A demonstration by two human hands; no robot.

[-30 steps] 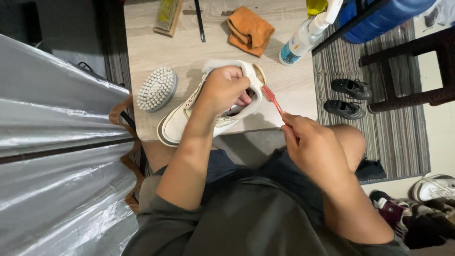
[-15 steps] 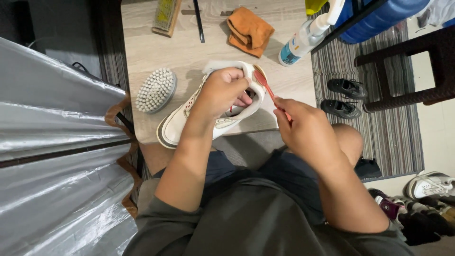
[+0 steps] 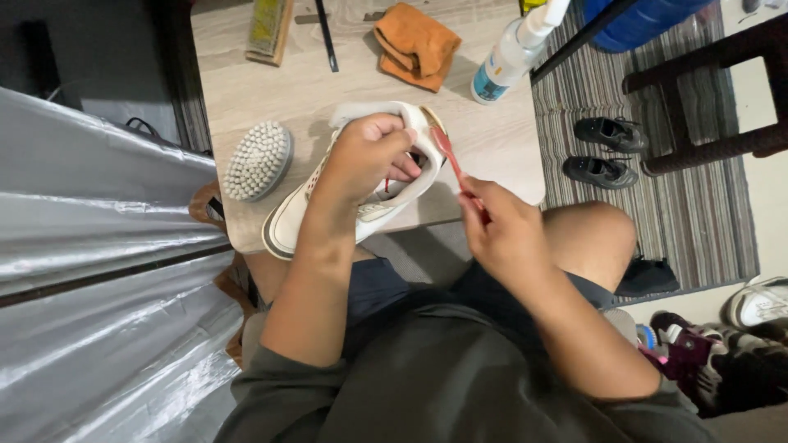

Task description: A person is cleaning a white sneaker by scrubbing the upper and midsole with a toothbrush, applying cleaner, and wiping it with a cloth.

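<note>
Your left hand grips the white sneaker from above, fingers curled together over the heel collar with the fingertips tucked into the shoe's opening. The sneaker lies tilted at the near edge of the wooden table, its toe pointing toward your left and hanging just past the table edge over your lap. Your right hand pinches the handle of a red toothbrush between thumb and bunched fingers; the brush head touches the heel rim of the sneaker, right beside your left fingertips.

On the table, a round white-bristled scrub brush lies bristles up, just left of the sneaker. Further back sit a folded orange cloth, a white spray bottle with a blue label, a flat wooden brush and a thin dark stick. A pair of black shoes stands on the striped rug to your right
</note>
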